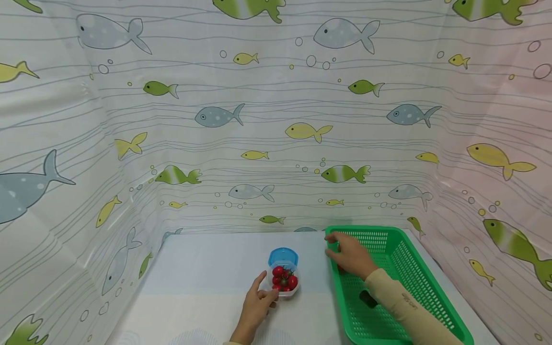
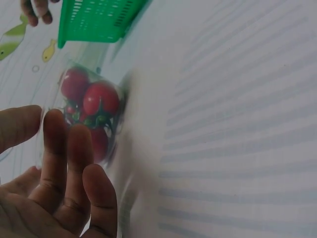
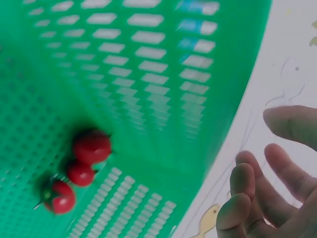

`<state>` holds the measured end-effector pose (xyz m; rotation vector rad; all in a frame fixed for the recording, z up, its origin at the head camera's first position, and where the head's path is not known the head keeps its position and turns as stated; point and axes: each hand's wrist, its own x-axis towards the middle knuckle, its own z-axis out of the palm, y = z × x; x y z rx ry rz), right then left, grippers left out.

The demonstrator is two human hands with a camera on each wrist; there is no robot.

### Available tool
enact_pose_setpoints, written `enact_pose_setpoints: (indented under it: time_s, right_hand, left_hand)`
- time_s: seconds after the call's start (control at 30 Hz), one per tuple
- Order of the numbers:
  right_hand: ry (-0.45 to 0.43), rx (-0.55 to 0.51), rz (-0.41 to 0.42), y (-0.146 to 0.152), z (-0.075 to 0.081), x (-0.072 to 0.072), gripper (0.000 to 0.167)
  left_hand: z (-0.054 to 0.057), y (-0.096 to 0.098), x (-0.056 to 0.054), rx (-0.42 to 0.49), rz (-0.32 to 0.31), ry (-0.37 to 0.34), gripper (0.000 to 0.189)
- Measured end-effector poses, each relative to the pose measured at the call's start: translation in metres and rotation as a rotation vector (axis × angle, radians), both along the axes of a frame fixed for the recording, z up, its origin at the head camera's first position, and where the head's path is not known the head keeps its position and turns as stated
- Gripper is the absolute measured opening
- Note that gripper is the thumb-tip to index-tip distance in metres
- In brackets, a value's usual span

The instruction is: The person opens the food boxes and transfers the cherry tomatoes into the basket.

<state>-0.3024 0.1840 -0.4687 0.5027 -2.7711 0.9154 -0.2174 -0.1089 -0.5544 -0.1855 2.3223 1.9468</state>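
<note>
A small clear plastic container point(image 1: 286, 294) with a raised blue lid point(image 1: 282, 256) stands on the white table, filled with red cherry tomatoes point(image 1: 293, 281). My left hand point(image 1: 258, 304) is at its near left side, fingers loosely bent; in the left wrist view the fingertips point(image 2: 79, 144) overlap the container wall, and I cannot tell whether they touch. Over the left rim of the green basket point(image 1: 340, 306) hovers my right hand point(image 1: 351, 254), thumb and fingers apart with nothing between them. Below it, cherry tomatoes point(image 3: 92, 147) lie in a basket corner, seen in the right wrist view.
A dark object point(image 1: 368, 298), too unclear to name, lies on the basket floor partly behind the right sleeve point(image 1: 405, 304). Fish-patterned sheeting point(image 1: 276, 143) rises behind the table and along both sides.
</note>
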Motion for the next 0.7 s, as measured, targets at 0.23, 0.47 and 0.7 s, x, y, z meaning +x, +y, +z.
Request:
enact_pose_setpoints:
  time_s: [0.23, 0.47, 0.7]
  right_hand:
    - [0.011, 0.001, 0.024, -0.027, 0.004, 0.004, 0.029]
    - [-0.064, 0.073, 0.117, -0.051, 0.01, 0.012, 0.031]
    - [-0.133, 0.162, 0.21, -0.061, 0.014, 0.015, 0.034]
  left_hand:
    - [-0.001, -0.001, 0.0, 0.009, -0.002, -0.005, 0.075]
    - [-0.001, -0.001, 0.0, 0.013, -0.008, 0.002, 0.074]
    - [-0.001, -0.001, 0.0, 0.017, -0.011, 0.009, 0.074]
